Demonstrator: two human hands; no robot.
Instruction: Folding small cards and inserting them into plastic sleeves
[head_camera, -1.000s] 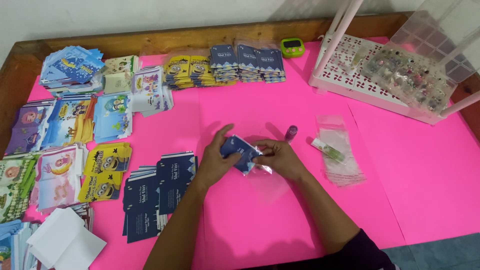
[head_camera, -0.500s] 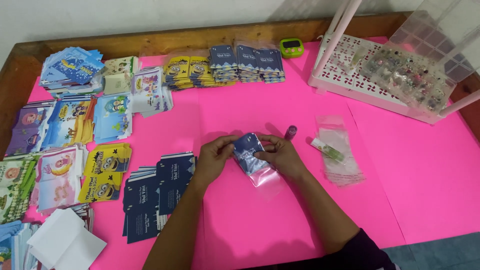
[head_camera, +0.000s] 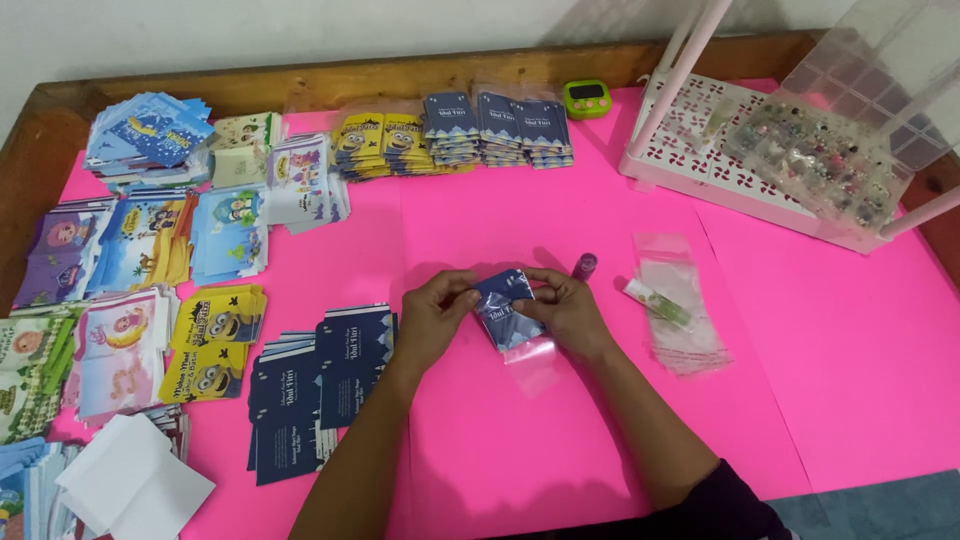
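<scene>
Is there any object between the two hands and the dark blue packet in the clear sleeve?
No, nothing visible. The left hand and the right hand both touch the dark blue packet directly, gripping its upper end from either side. The clear sleeve hangs around its lower part, above the pink table.

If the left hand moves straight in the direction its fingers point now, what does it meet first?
The left hand points right, so it likely meets the dark blue packet it already touches, then the right hand.

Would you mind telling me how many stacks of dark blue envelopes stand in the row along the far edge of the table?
3: the left stack, the middle stack and the right stack, side by side between the yellow packs and the green timer. Each holds several; overlaps may hide more.
</scene>
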